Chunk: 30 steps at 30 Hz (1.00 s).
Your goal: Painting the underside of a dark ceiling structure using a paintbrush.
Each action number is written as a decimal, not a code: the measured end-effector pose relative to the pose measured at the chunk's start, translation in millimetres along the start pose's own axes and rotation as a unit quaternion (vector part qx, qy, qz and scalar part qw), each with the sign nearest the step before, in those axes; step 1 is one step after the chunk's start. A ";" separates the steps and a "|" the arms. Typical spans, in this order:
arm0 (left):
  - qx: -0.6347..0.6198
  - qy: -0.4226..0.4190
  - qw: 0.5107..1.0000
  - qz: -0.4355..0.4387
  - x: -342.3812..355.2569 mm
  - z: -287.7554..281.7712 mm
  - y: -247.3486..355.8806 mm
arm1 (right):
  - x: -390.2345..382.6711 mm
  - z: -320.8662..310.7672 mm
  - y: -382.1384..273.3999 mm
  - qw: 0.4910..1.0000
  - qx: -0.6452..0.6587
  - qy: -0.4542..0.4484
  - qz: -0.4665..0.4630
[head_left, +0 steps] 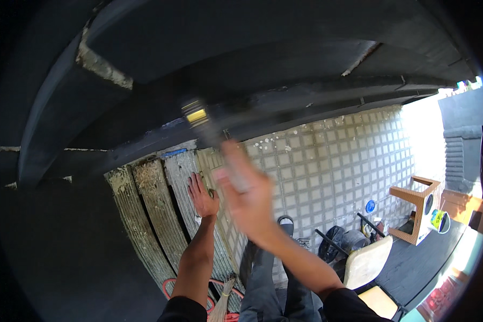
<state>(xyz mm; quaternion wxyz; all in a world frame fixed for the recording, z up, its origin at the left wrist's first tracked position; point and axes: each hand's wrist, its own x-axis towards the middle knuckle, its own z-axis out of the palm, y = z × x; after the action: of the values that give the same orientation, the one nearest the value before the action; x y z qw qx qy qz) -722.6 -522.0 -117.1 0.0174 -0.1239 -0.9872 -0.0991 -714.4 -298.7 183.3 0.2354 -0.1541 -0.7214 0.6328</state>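
Note:
My right hand (pixel 247 198) is wrapped round a long-handled tool (pixel 197 116), smeared by motion. A yellow band shows on its dark far end, close to the lower edge of the black wall (pixel 241 75); its exact kind cannot be made out. Lower and to the left, my left hand (pixel 204 199) lies with fingers spread on weathered, ridged wooden planks (pixel 155 188). Just beyond its fingertips, a small blue object (pixel 174 153) rests at the planks' far end, beside the wall.
Pale tiled floor (pixel 316 166) spreads to the right. A stool-like brown frame (pixel 413 209), a bucket (pixel 439 221), a chair (pixel 367 263) and a black bag (pixel 333 241) stand there. A straw broom (pixel 221 303) and red hose (pixel 169 287) lie near my legs.

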 end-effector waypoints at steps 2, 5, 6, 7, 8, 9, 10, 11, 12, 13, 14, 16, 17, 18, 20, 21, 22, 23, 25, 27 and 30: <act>-0.031 -0.014 0.999 -0.015 2.1 -18.7 17.8 | 7.0 -48.8 2.8 0.983 -0.133 0.120 0.047; -0.057 -0.020 0.998 -0.026 7.5 -26.4 26.5 | 26.4 -105.0 -8.5 0.963 0.046 0.265 0.021; -0.058 -0.019 0.998 -0.023 7.6 -25.2 25.1 | 39.5 -113.1 -14.8 0.950 0.013 0.312 0.005; -0.059 -0.019 0.998 -0.024 7.2 -26.6 24.9 | 48.8 -118.3 -18.7 0.947 -0.006 0.320 0.011; -0.058 -0.019 0.998 -0.031 6.9 -27.8 25.5 | 57.5 -120.7 -22.6 0.944 -0.026 0.329 0.015; -0.069 -0.019 0.997 -0.026 6.6 -28.9 26.0 | 65.1 -119.0 -25.1 0.953 -0.020 0.301 0.014; -0.081 -0.018 0.996 -0.020 8.1 -28.0 28.1 | 67.4 -109.0 -25.0 0.955 -0.019 0.295 0.012; -0.086 -0.019 0.996 -0.017 8.3 -26.6 26.7 | 67.4 -90.6 -23.5 0.958 -0.026 0.285 0.005; -0.085 -0.017 0.996 -0.024 8.3 -25.7 25.9 | 66.2 -70.1 -23.6 0.961 -0.033 0.275 -0.003; -0.093 -0.024 0.995 -0.025 8.2 -26.1 27.6 | 59.1 -44.1 -26.3 0.963 -0.037 0.265 0.009; -0.102 -0.030 0.994 -0.026 8.1 -28.1 28.9 | 49.0 -19.4 -22.1 0.971 -0.030 0.235 -0.027; -0.102 -0.031 0.994 -0.036 6.9 -25.4 24.3 | 31.9 32.3 -34.0 0.982 -0.074 0.175 -0.010; -0.064 -0.015 0.998 -0.024 2.0 -17.8 7.5 | 18.2 63.0 -36.8 0.987 -0.064 0.143 -0.019; -0.033 0.001 0.999 -0.009 -0.2 -7.4 -0.8 | 7.1 85.3 -36.7 0.993 -0.041 0.113 -0.016; -0.010 0.011 1.000 0.006 -1.7 -12.9 7.6 | -9.4 111.3 -36.1 0.998 -0.028 0.046 -0.016; -0.130 -0.011 0.991 -0.004 4.5 -43.3 32.8 | -12.5 116.0 -33.9 0.999 -0.043 0.010 -0.019; -0.228 -0.027 0.973 -0.021 7.2 -72.4 34.6 | -18.4 130.8 -39.8 0.999 -0.036 0.006 -0.018; -0.280 0.016 0.959 -0.034 6.4 -45.8 19.4 | -25.0 145.4 -43.7 0.998 -0.019 -0.035 -0.039; -0.199 -0.009 0.979 -0.035 8.8 -35.7 22.0 | -30.2 159.2 -37.0 0.995 -0.018 -0.073 -0.066; -0.118 -0.027 0.992 -0.028 9.3 -28.6 24.1 | -30.6 165.7 -30.0 0.986 0.003 -0.113 -0.126; -0.124 -0.027 0.991 -0.033 10.0 -40.8 33.7 | -17.1 149.1 -28.0 0.976 0.035 -0.142 -0.159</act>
<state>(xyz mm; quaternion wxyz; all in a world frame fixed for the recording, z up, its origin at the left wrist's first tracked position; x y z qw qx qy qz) -723.6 -495.8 -70.1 -0.0280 -0.0952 -0.9709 -0.2182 -777.6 -437.2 195.2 0.2336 0.0619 -0.7400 0.6277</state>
